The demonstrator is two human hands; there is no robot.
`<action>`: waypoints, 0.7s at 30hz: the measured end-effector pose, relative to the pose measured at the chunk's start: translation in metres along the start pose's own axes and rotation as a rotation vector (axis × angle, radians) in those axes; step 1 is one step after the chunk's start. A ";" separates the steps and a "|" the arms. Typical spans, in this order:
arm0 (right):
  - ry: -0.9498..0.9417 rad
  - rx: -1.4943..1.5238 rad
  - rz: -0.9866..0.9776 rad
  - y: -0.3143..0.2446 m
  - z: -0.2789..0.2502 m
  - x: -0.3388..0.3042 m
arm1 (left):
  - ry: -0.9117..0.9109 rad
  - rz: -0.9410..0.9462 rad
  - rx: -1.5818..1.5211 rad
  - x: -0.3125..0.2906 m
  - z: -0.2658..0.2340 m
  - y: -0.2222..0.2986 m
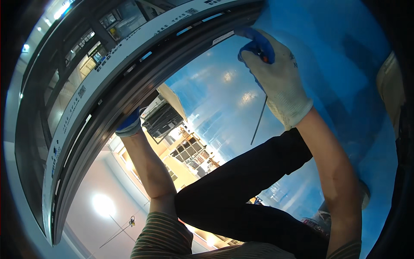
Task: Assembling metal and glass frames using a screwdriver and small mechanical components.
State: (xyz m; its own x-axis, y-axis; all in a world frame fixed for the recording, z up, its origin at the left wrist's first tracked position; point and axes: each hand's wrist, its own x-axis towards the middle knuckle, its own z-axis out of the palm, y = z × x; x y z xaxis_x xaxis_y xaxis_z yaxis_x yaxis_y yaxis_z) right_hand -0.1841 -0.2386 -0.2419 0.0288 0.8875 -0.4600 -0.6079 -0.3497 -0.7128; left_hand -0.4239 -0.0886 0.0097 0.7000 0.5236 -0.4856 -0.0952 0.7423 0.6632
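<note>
My right hand [278, 73], in a white knit glove with a blue-coated palm, is closed around a screwdriver. Its long thin shaft [258, 121] sticks out below the hand toward my knee, and a bit of orange and black handle shows between the fingers. These fingers are right by the edge of a long dark frame [142, 82], near a small white label [223, 38]. My left hand [130, 124], gloved the same way, reaches up against the frame's lower edge farther left. The frame hides its fingers.
A white strip with dark print [71, 112] runs along the frame, with glass panes beyond it. Below spreads a shiny blue floor [224, 86]. My bent leg in black trousers [246, 172] lies between my arms. Stacked dark profiles [166, 121] stand in the background.
</note>
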 end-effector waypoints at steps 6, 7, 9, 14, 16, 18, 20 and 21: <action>-0.066 0.026 0.212 -0.001 -0.016 -0.008 | -0.012 -0.068 0.093 0.025 0.013 -0.008; -0.086 0.024 0.239 -0.002 -0.017 -0.008 | -0.015 -0.077 0.108 0.028 0.015 -0.008; -0.066 0.007 0.216 0.001 -0.018 -0.007 | -0.018 -0.095 0.139 0.035 0.017 -0.008; -0.043 -0.046 0.145 0.000 -0.017 -0.006 | -0.019 -0.125 0.222 0.040 0.024 -0.014; -0.073 -0.033 0.151 -0.006 -0.014 -0.006 | -0.015 -0.130 0.259 0.040 0.023 -0.015; -0.092 0.006 0.132 -0.008 -0.006 -0.004 | -0.012 -0.129 0.295 0.039 0.022 -0.022; -0.098 0.031 0.104 -0.012 0.008 0.000 | -0.012 -0.122 0.330 0.037 0.016 -0.025; -0.050 0.061 -0.012 -0.016 0.017 0.002 | -0.014 -0.117 0.347 0.036 0.012 -0.026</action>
State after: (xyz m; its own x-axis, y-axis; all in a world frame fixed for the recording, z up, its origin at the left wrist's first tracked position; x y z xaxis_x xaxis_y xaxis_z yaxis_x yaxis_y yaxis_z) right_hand -0.1877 -0.2259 -0.2231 -0.0018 0.9060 -0.4233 -0.6553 -0.3209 -0.6838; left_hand -0.3879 -0.0942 -0.0189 0.7018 0.4362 -0.5632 0.2301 0.6094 0.7588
